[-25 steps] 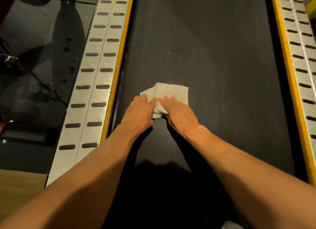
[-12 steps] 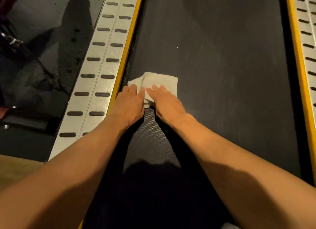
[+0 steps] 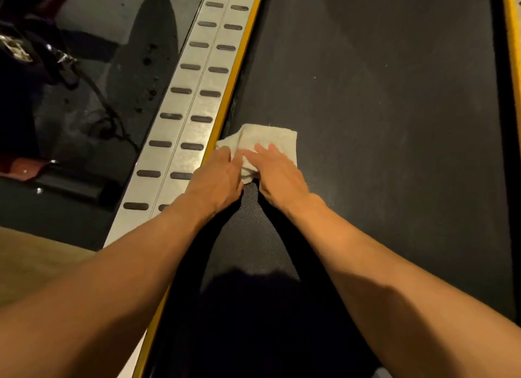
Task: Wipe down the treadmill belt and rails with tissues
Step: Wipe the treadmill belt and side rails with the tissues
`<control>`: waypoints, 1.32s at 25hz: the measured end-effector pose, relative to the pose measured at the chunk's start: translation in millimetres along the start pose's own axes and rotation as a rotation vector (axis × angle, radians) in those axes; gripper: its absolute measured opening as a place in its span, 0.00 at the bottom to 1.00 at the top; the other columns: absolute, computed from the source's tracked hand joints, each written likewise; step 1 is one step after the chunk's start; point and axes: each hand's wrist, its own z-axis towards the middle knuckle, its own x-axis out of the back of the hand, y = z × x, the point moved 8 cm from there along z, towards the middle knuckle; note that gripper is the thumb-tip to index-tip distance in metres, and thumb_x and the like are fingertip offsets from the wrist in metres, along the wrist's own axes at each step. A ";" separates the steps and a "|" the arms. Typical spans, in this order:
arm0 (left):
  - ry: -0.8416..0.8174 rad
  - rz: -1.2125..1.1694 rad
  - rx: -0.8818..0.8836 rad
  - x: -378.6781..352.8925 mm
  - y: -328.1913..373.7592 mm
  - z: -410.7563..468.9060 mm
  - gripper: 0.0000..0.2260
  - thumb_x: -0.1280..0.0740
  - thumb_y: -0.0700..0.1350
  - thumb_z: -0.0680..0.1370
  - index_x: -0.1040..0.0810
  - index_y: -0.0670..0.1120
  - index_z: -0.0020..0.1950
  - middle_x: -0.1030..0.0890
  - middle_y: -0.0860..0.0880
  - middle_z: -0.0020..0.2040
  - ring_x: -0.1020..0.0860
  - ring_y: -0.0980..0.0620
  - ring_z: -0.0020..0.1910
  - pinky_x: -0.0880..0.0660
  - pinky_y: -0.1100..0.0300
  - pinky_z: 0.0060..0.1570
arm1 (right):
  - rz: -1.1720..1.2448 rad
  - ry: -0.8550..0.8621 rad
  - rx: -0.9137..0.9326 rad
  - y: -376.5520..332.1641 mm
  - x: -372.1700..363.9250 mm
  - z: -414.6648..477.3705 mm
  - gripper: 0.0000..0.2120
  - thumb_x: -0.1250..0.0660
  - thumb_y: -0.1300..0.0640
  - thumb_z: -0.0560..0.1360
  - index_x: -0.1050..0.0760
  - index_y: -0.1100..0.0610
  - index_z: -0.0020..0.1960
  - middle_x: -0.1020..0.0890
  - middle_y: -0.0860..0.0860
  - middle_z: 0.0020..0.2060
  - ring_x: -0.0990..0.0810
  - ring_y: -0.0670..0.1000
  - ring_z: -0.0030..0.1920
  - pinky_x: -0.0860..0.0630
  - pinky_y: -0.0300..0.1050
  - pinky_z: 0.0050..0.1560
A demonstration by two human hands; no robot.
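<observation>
The left hand [image 3: 217, 177] and right hand [image 3: 277, 174] lie flat, fingers straight, pressing the folded tissue [image 3: 270, 136] onto the belt [image 3: 380, 124] at its left edge, against the yellow strip [image 3: 227, 95]. Apply even pressure (palms low); overlap strokes, then cover the rail [image 3: 194, 102].

The left hand [image 3: 217, 177] and right hand [image 3: 279, 174] are bare, like both forearms [image 3: 135, 270].

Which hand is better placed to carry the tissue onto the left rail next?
Probably the left hand: it presses the tissue at the edge of the belt, right beside the left rail. The right hand lies farther inward.
</observation>
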 end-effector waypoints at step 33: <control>-0.296 0.493 -0.502 -43.1 188.7 15.1 0.27 0.52 0.47 0.84 0.60 0.35 0.76 0.58 0.36 0.77 0.59 0.40 0.76 0.48 0.52 0.73 | 0.064 0.250 -0.356 138.8 24.6 -146.5 0.30 0.41 0.67 0.76 0.41 0.50 0.76 0.39 0.47 0.75 0.47 0.49 0.76 0.47 0.46 0.74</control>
